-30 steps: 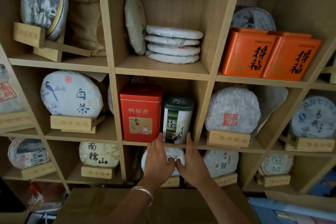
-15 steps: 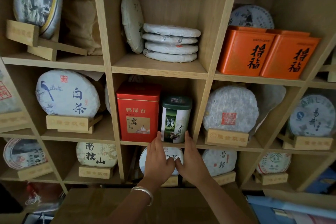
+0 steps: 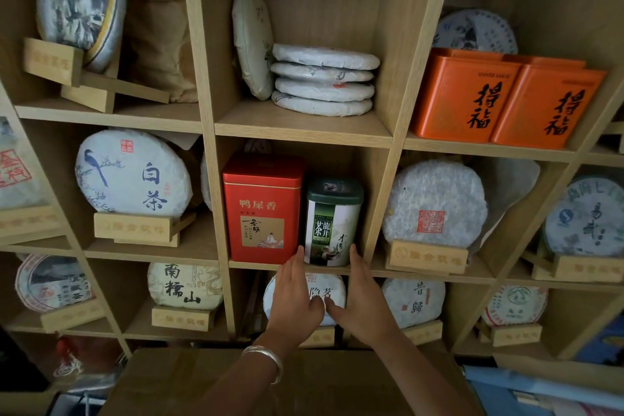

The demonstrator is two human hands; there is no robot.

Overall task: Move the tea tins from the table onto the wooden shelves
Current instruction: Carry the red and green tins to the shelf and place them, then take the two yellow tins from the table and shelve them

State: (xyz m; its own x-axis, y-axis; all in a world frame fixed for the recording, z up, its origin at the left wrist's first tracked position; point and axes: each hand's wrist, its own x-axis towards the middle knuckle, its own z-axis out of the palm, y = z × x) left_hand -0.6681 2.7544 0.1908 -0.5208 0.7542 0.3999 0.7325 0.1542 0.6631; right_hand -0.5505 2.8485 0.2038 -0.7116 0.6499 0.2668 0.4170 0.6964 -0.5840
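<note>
A green-and-white tea tin (image 3: 332, 223) with a dark green lid stands upright in the middle cubby of the wooden shelves (image 3: 304, 128), right beside a taller red tea tin (image 3: 263, 209). My left hand (image 3: 297, 300), with a silver bangle on the wrist, and my right hand (image 3: 363, 304) reach up from below. Their flat fingertips flank the green tin's base at the shelf edge, one on each side. The thumbs meet below the shelf. Neither hand wraps around the tin.
Two orange tins (image 3: 506, 101) stand in the upper right cubby. Wrapped round tea cakes on wooden stands fill the other cubbies, and a stack of cakes (image 3: 324, 81) lies above the tins. A brown table top (image 3: 169, 382) sits below my arms.
Both hands stay at the green tin's base, almost unmoved. The view has shifted slightly.
</note>
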